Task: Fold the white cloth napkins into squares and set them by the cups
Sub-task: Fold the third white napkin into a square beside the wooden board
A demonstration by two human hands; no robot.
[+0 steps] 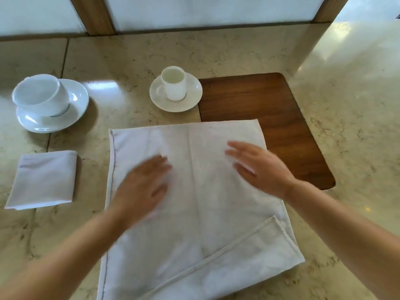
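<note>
Both hands, left hand [142,182] and right hand [262,167], lie flat, fingers spread, on large unfolded white cloth napkin [194,202]; small white cup [174,83] just beyond it.

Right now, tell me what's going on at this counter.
A person is flattening a large white napkin on the stone counter, with the left hand and right hand both open and palm down on the cloth. Its near right corner is turned over. One folded napkin already lies in front of the big cup on the left. The small cup has no napkin beside it yet.
</note>
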